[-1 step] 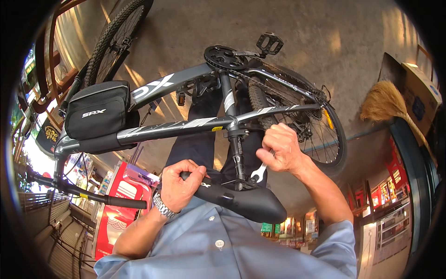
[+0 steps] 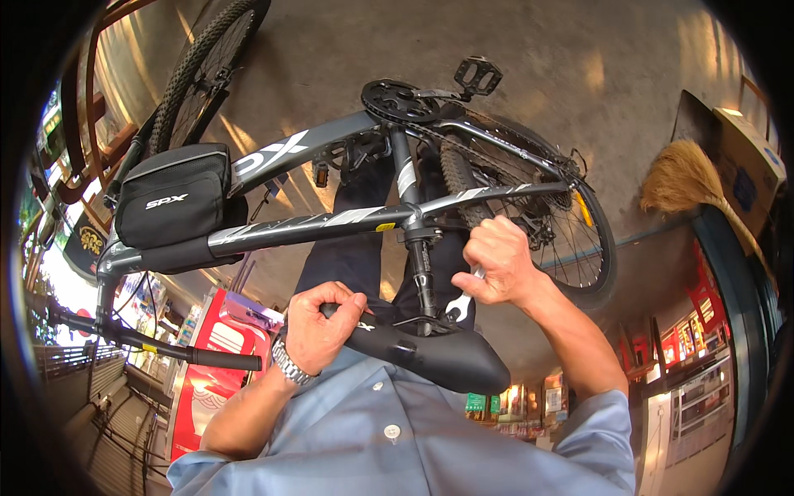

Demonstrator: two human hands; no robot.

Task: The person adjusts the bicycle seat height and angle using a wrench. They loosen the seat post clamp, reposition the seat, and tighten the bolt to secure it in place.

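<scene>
A dark grey and black bicycle (image 2: 322, 225) lies across in front of me, its black saddle (image 2: 442, 357) against my shirt. My left hand (image 2: 327, 326) is wrapped round the narrow nose of the saddle. In my right hand (image 2: 498, 263) I grip a silver open-end wrench (image 2: 458, 307), thumb along its shaft. The wrench's jaw sits under the saddle by the top of the seat post (image 2: 423, 277); whether it is seated on a bolt I cannot tell. The seat clamp (image 2: 422, 236) shows on the frame just beyond.
A black bag (image 2: 175, 198) is strapped to the frame at left, near the handlebar grip (image 2: 227, 360). The rear wheel (image 2: 591, 256) and pedal (image 2: 478, 76) are beyond my right hand. At right are a straw broom (image 2: 682, 178) and a cardboard box (image 2: 748, 157).
My right hand and the wrench have shifted very slightly to the left and away from me. My left hand keeps its hold on the saddle nose.
</scene>
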